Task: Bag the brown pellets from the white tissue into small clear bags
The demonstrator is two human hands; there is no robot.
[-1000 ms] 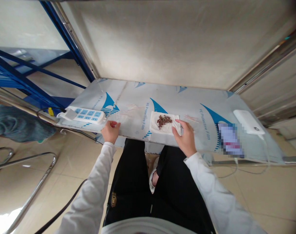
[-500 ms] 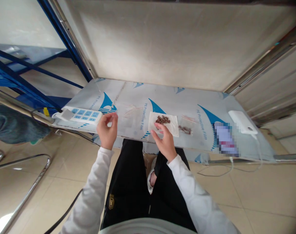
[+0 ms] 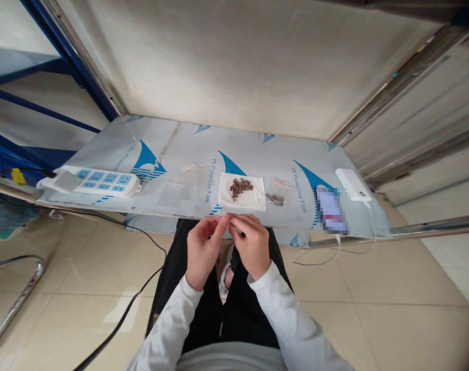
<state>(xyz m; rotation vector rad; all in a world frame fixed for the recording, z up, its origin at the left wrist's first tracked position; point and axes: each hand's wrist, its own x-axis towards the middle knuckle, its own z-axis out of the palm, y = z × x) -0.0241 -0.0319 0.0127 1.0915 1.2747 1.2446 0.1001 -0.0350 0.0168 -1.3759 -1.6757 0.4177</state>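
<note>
My left hand [image 3: 205,247] and my right hand [image 3: 252,242] meet at the fingertips over the table's front edge, above my lap. Both are closed in a pinch; whatever lies between the fingertips is too small or hidden to make out. Just beyond them, a white napkin-like sheet [image 3: 253,200] carries a pile of small brown pieces [image 3: 240,188]. To its right lies a clear bag [image 3: 277,199] with more brown pieces inside. Left of the sheet, clear plastic bags [image 3: 176,191] with pinkish edges rest flat.
A white power strip [image 3: 111,179] with blue sockets lies at the table's left end. On the right are a phone [image 3: 331,211], blurred out, and a white power bank [image 3: 352,184] with a cable. The film-covered table [image 3: 168,139] backs onto a pale panel. Black cable [image 3: 130,304] hangs at left.
My left hand has moved right and down, and my right hand has come left, so their fingertips now meet. The right fingers have left the brown pieces. The view has shifted somewhat.
</note>
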